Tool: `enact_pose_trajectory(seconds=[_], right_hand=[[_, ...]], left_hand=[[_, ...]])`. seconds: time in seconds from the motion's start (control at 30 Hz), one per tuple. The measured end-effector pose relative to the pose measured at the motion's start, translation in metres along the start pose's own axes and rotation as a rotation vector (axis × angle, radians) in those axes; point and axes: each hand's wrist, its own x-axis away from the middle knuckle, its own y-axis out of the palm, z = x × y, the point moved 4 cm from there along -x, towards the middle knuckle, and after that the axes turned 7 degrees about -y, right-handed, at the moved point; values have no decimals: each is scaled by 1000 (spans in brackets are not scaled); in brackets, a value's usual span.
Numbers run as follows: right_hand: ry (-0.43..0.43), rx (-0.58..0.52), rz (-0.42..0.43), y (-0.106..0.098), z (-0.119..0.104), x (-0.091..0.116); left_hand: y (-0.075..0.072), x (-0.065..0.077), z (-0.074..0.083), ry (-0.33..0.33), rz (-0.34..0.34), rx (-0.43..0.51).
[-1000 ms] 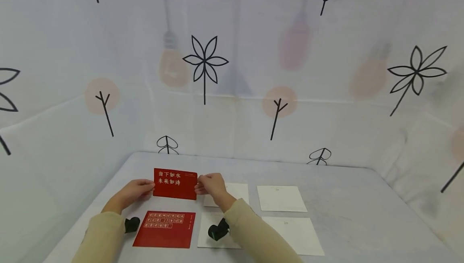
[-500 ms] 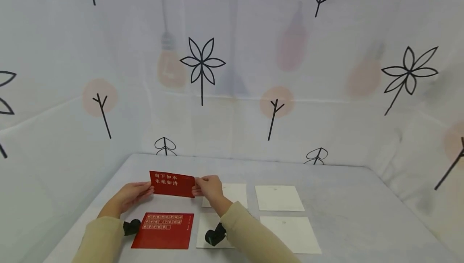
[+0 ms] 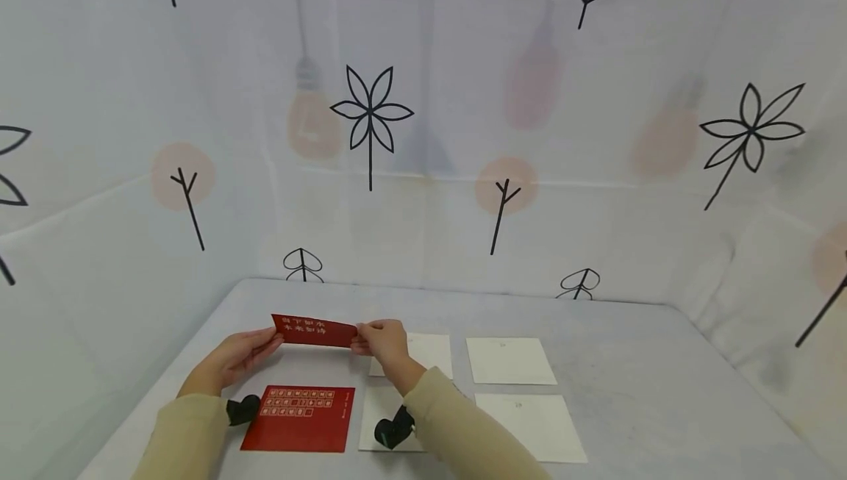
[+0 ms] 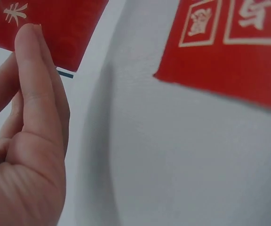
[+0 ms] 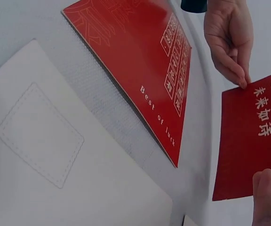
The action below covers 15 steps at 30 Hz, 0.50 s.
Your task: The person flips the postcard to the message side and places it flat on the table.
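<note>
A red card [image 3: 314, 331] with white Chinese writing is held up between both hands over the far left of the table. My left hand [image 3: 238, 355] pinches its left edge, thumb on the written face in the left wrist view, where the card [image 4: 74, 33] fills the upper left corner. At the opposite edge, my right hand [image 3: 387, 344] grips it; in the right wrist view a fingertip [image 5: 266, 181] lies against the card [image 5: 248, 146]. Closer to me, a second red card [image 3: 298, 425] with rows of boxed characters and "Best of luck" lies flat on the table.
Several white cards or envelopes lie to the right in two rows, including a back one [image 3: 509, 362] and a front one [image 3: 536, 428]. My right forearm [image 3: 470, 425] crosses over the nearer left one. Patterned white cloth [image 3: 423, 230] hangs behind the table [image 3: 635, 377].
The held red card has tilted, so its written face looks much narrower in the head view. Both hands keep hold of its edges. The other cards lie as before.
</note>
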Motion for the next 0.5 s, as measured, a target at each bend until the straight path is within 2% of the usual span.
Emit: enact_pose_trajectory(seconds=[0.3,0.5], right_hand=[[-17,16,12,-1,0,-2],[-22,4,8,0,2,0]], left_hand=[[1,3,4,-5,-70,22],[-3,2,1,-15,-75,35]])
